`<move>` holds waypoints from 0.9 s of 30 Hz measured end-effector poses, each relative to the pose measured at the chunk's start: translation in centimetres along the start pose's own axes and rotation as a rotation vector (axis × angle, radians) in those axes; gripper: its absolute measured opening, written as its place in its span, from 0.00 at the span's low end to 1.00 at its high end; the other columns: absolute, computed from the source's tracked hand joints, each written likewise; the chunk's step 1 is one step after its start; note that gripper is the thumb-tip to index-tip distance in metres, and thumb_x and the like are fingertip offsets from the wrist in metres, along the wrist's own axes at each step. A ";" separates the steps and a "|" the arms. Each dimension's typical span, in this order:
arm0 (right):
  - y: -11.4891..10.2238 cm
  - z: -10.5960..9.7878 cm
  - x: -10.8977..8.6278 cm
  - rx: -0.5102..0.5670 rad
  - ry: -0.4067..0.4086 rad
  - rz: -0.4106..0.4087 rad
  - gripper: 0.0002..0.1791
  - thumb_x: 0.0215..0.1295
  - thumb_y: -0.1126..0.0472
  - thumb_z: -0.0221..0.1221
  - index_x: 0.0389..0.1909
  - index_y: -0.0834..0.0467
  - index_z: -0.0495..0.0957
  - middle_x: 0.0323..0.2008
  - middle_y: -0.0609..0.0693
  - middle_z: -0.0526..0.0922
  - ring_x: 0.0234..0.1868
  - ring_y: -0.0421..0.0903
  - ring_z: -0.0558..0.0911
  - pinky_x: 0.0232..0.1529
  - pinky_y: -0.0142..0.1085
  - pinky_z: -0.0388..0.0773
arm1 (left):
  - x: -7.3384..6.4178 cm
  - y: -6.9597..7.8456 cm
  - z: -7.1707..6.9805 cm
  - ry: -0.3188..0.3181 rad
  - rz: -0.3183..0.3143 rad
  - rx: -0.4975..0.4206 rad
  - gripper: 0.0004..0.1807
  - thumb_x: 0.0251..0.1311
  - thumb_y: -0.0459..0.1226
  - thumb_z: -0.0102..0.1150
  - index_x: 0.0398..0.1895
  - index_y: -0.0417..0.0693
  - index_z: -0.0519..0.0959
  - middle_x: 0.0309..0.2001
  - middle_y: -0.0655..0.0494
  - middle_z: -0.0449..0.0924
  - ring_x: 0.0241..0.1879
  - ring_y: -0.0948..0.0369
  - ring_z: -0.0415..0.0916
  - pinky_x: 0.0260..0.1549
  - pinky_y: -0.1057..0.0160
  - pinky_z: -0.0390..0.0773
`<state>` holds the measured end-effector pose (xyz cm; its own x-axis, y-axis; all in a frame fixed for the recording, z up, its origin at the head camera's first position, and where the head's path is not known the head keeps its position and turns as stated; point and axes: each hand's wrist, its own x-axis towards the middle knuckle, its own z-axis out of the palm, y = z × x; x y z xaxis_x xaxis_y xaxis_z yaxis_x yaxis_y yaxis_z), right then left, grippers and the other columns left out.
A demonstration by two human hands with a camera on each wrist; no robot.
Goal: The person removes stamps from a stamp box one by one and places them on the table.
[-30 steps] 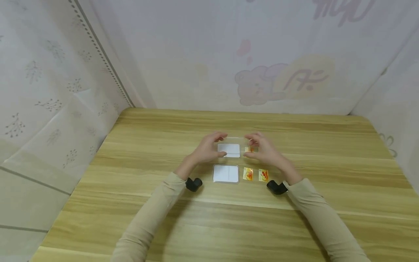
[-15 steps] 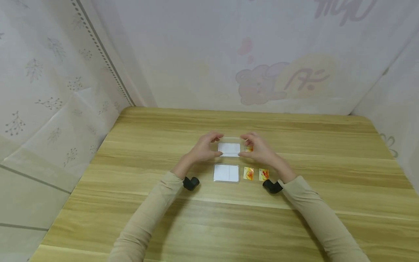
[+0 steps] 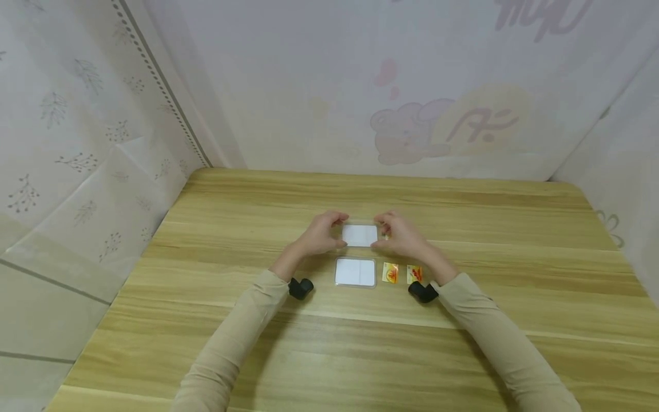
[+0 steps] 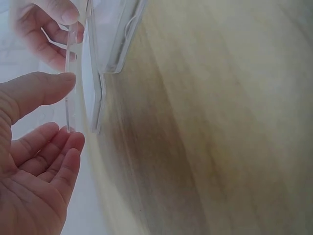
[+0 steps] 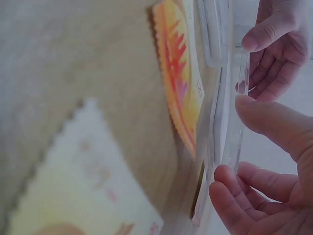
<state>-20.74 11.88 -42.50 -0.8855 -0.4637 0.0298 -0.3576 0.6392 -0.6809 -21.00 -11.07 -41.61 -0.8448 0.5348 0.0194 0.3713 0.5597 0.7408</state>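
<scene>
A clear plastic cover [image 4: 71, 105] is held between both hands, just above the far flat case with its white insert [image 3: 360, 235]. My left hand [image 3: 320, 233] pinches the cover's left edge, thumb on the near side and fingertips on the far side. On the opposite edge, my right hand [image 3: 403, 236] grips it the same way. Nearer lies another clear case with a white insert [image 3: 355, 272]. To its right are two yellow-and-red stamps with toothed edges, one at left [image 3: 390, 273] and one at right [image 3: 414, 273]. My right hand mostly hides a third.
The wooden table [image 3: 329, 355] reaches to a patterned cloth wall [image 3: 309, 114] at the back. Black wrist mounts, one on the left [image 3: 301, 288] and one on the right [image 3: 424, 292], hang close to the tabletop; the right one is beside the right stamp.
Both hands have shifted slightly left, the right one more, so the gap between them is narrower. The clear cover has come down closer over the far case. The near case and stamps stay put.
</scene>
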 end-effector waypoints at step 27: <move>-0.5 0.2 0.6 -0.090 -0.075 -0.001 0.34 0.48 0.62 0.71 0.54 0.74 0.70 0.42 0.60 0.74 0.41 0.51 0.74 0.42 0.39 0.75 | 0.0 -0.8 0.3 -0.029 -0.018 0.048 0.33 0.48 0.27 0.66 0.58 0.27 0.66 0.56 0.39 0.71 0.57 0.47 0.67 0.59 0.56 0.67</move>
<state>-21.07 11.14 -42.26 -0.8617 -0.5067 -0.0270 -0.3865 0.6899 -0.6121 -21.21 -11.29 -42.36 -0.8401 0.5422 -0.0141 0.3747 0.5990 0.7077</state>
